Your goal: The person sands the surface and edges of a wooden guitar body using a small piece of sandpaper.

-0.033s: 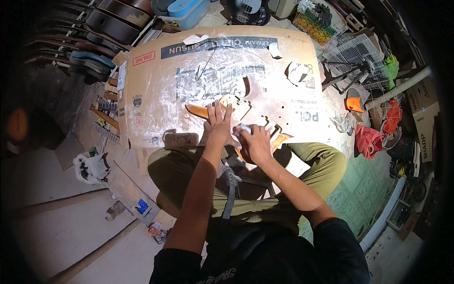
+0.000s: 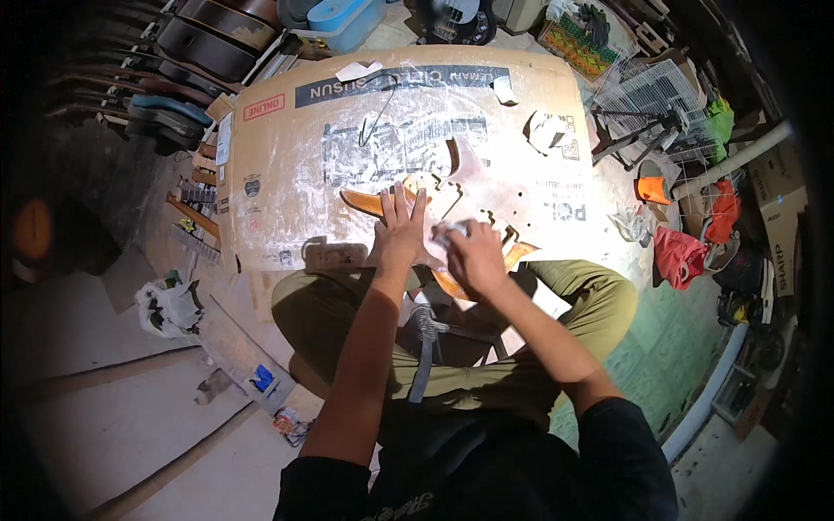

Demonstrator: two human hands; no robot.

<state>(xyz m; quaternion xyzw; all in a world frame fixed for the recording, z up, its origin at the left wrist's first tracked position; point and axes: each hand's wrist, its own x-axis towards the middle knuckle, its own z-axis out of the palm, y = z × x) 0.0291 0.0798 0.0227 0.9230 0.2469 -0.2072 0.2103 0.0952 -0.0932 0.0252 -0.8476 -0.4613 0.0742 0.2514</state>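
Note:
A wooden electric guitar body [image 2: 486, 193] lies flat at the near edge of a cardboard sheet. Its pale reddish-brown top has routed cavities and small holes, and its curved horns show orange-brown edges. My left hand [image 2: 402, 233] rests flat on its left part, fingers stretched out and holding nothing. Closed round a small whitish pad [image 2: 446, 231], my right hand [image 2: 476, 259] presses on the body just right of my left hand. My fingers partly cover the pad, so I cannot tell exactly what it is.
White dust and several paper scraps [image 2: 546, 130] lie on the cardboard sheet [image 2: 287, 174], with a bent dark wire [image 2: 367, 130]. Guitars [image 2: 204, 48] stand in a row at the far left. A wire cage [image 2: 651, 95] and red bag [image 2: 679, 258] are on the right.
My right hand has shifted slightly right and away from me over the guitar body, with the pad still in it. My left hand stays in place.

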